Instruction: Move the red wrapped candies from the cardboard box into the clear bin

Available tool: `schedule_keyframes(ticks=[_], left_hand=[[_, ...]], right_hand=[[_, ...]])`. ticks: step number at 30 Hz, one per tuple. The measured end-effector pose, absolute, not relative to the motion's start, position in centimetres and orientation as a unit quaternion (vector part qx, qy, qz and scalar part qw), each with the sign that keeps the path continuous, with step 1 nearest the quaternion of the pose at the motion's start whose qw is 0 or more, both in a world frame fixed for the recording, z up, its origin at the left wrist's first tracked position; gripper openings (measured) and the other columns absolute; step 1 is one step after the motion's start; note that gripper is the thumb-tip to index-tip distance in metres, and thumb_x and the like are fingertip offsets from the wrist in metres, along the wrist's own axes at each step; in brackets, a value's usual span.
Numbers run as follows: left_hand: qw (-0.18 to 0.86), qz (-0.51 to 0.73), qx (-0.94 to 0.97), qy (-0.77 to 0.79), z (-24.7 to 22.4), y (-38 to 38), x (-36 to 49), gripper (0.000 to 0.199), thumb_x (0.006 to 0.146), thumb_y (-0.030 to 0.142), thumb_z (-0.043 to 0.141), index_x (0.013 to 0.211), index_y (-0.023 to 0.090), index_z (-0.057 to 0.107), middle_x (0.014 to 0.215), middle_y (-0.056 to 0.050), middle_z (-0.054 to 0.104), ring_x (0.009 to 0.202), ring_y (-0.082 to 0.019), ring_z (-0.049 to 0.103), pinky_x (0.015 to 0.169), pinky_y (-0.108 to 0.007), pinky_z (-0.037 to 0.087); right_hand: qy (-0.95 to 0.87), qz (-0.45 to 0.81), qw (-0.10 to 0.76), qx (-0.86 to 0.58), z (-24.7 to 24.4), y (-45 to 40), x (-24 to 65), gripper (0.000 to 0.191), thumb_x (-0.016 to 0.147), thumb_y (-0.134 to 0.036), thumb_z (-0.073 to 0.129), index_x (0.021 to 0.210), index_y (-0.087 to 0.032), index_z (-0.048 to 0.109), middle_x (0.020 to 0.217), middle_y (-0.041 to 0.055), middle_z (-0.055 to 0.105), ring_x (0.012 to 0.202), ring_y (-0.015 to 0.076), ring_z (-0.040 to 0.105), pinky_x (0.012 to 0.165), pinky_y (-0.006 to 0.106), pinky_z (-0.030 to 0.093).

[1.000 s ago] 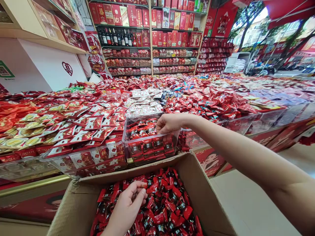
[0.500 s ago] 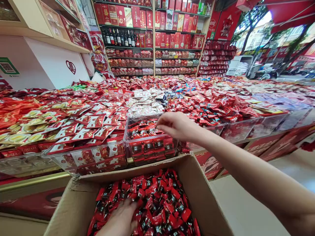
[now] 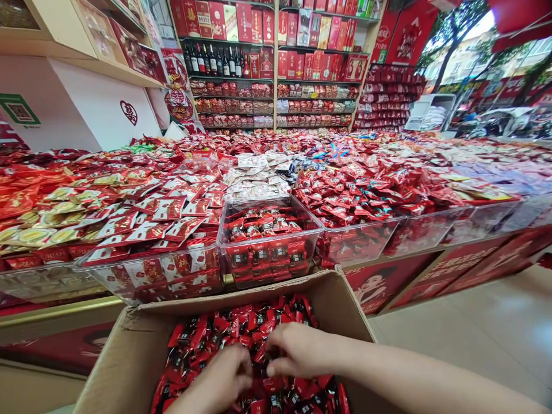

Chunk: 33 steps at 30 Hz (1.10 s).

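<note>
Head view: The landmark is the cardboard box (image 3: 129,351). Wrapped candies (image 3: 241,328) lie loose inside it. The left hand (image 3: 226,371) is inside the box, at the candies, fingers curled downward; whether its grip pinches a candy cannot be determined. The right hand (image 3: 297,351) is beside it, above the candies, its grip partly spread, thumb apart from the fingers. Beyond the box, the clear plastic bin (image 3: 269,241) holds similar candies in rows.

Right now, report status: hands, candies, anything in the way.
Left hand and right hand at red candies inside carton. Fingers curled, grip unclear. Carton walls around both; plastic bin just beyond.
</note>
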<state>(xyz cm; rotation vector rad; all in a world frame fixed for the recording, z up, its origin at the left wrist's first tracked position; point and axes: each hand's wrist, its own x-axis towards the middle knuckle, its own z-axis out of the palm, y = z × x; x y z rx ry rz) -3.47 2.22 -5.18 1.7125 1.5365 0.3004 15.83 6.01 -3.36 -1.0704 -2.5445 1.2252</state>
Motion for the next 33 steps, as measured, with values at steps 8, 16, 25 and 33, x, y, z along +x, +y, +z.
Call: schedule_keyframes(ticks=[8, 16, 25, 33], left_hand=[[0.497, 0.351, 0.556, 0.566, -0.7, 3.1, -0.8, 0.017, 0.072, 0.034, 0.053, 0.074, 0.017, 0.056, 0.068, 0.001, 0.062, 0.066, -0.014, 0.056, 0.061, -0.022, 0.045], [0.533, 0.403, 0.489, 0.560, 0.2, 2.7, -1.3, 0.015, 0.066, 0.032, 0.062, 0.068, 0.017, 0.062, 0.062, 0.002, 0.063, 0.057, -0.011, 0.053, 0.053, -0.019, 0.043], [0.571, 0.450, 0.455, 0.515, -0.8, 1.7, -0.1, 0.042, 0.065, 0.027, 0.065, 0.102, 0.025, 0.047, 0.105, -0.001, 0.059, 0.091, -0.016, 0.056, 0.079, -0.026, 0.046], [0.504, 0.311, 0.585, 0.554, -1.3, 1.7, -0.5, 0.033, 0.077, 0.035, 0.047, 0.106, 0.022, 0.055, 0.094, -0.005, 0.066, 0.081, -0.023, 0.061, 0.069, -0.032, 0.049]], right_hand=[[-0.702, 0.587, 0.217, -0.339, -2.5, 5.8, 14.7, 0.037, 0.065, -0.049, 0.057, 0.083, -0.017, 0.052, 0.064, -0.0023, 0.051, 0.056, 0.0100, 0.046, 0.050, 0.020, 0.038], [-0.629, 0.678, 0.245, -0.291, -2.2, 5.8, 14.7, 0.038, 0.074, -0.052, 0.044, 0.065, -0.015, 0.045, 0.059, -0.0038, 0.034, 0.051, 0.0067, 0.036, 0.048, 0.020, 0.031], [-0.691, 0.555, 0.344, -0.311, -1.7, 6.2, 14.7, 0.036, 0.080, -0.044, 0.039, 0.067, -0.015, 0.055, 0.062, -0.0023, 0.039, 0.061, 0.0095, 0.036, 0.058, 0.022, 0.031], [-0.665, 0.525, 0.353, -0.397, -1.2, 5.2, 14.7, 0.030, 0.073, -0.042, 0.052, 0.089, -0.018, 0.055, 0.065, -0.0016, 0.046, 0.059, 0.0094, 0.041, 0.054, 0.022, 0.035]])
